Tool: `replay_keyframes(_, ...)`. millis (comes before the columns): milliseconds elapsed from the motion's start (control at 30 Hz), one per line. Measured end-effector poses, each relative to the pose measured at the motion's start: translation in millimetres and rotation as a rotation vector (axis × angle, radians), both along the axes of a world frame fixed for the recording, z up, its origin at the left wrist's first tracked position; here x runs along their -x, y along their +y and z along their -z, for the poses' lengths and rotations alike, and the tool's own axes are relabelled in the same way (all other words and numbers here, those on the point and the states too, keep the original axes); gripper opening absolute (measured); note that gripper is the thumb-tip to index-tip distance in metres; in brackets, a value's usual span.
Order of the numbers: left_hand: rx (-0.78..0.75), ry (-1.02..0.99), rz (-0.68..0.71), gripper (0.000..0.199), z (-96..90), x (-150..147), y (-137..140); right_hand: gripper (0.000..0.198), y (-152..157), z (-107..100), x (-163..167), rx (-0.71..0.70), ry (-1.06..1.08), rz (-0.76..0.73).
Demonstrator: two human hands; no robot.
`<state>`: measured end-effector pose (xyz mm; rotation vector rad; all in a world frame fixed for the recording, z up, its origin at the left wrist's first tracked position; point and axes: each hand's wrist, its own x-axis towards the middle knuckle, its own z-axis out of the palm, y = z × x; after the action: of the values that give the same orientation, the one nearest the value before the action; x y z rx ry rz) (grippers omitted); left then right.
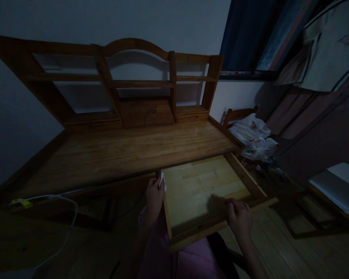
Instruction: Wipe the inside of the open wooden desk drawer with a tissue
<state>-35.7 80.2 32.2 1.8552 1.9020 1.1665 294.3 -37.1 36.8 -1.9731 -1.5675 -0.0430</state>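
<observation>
A wooden drawer [202, 186] is pulled out from under the desk, with bare boards and a few dark marks on its bottom. My left hand [154, 197] is closed at the drawer's left side wall, close to the desk edge. A crumpled white cloth [162, 181], perhaps a tissue, pokes out between its fingers. On the near side, my right hand [241, 219] grips the drawer's front board, its fingers curled over the top edge. That hand casts a shadow on the drawer bottom.
The wooden desk [139, 145] carries a shelf unit [136, 83] along the wall. A white cable [72, 221] with a yellow tag hangs at the left. Plastic bags [253, 133] lie on a chair at the right, and a stool with a pale flat object [337, 190] stands farther right.
</observation>
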Motion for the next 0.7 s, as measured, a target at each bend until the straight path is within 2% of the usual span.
replay_keyframes(433,0.003,-0.037,0.015,0.040,-5.4,-2,-3,0.035,-1,1,1,-0.001,0.031,-0.001)
replay_keyframes(700,0.002,-0.088,0.083,0.037,5.8,9,-4,0.035,0,2,0,0.002,0.016,0.003)
